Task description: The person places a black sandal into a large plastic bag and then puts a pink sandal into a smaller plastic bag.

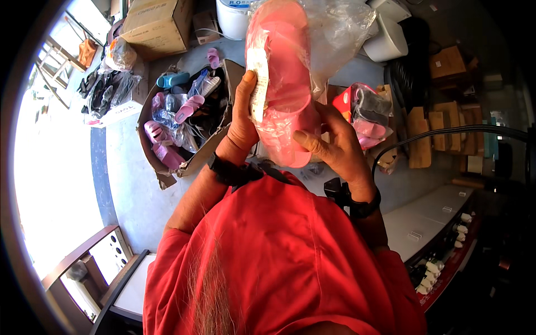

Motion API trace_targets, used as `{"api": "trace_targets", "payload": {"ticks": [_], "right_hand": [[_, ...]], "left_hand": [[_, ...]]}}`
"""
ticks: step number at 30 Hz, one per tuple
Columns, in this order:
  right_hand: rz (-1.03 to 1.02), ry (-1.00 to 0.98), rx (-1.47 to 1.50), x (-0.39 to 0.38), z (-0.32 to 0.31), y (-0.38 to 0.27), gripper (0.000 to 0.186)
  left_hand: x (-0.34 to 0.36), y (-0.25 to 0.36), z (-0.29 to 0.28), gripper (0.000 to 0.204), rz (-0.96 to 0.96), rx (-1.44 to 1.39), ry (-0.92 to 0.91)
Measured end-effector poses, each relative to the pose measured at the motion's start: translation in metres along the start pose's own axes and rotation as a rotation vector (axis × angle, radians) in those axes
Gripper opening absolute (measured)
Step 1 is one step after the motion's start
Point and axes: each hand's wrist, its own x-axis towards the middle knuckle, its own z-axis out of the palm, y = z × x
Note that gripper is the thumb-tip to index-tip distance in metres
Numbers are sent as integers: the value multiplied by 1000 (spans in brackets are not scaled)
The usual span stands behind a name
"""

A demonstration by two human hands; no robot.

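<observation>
A pink slide slipper [287, 72], wrapped in clear plastic, is held up in front of my chest. My left hand [244, 117] grips its left side, with the thumb pressed along a white printed label [259, 84]. From the right, my right hand [343, 149] closes on the lower part, its thumb on the front and the fingers partly hidden behind. Loose clear wrap [341, 33] spreads out from the slipper's upper right. Each wrist wears a black band.
An open carton [209, 148] full of assorted slippers stands on the floor to the left. A smaller box [343, 103] with slippers sits at the right. Farther off are a closed carton [159, 25], a white bucket [231, 19] and a white bin [386, 39]. A black cable [441, 133] crosses at right.
</observation>
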Motion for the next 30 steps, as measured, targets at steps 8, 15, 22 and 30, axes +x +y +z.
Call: {"api": "trace_targets", "payload": {"ticks": [8, 15, 22, 30], "right_hand": [[42, 74, 401, -5, 4, -5, 43], [33, 77, 77, -2, -8, 4, 27], [-13, 89, 135, -2, -8, 10, 27], [-86, 157, 114, 0, -1, 15, 23]], "left_hand": [[1, 3, -1, 47, -28, -127, 26], [-3, 3, 0, 45, -60, -123, 51], [-6, 5, 5, 46, -118, -128, 77], [-8, 1, -4, 46, -124, -162, 33]]}}
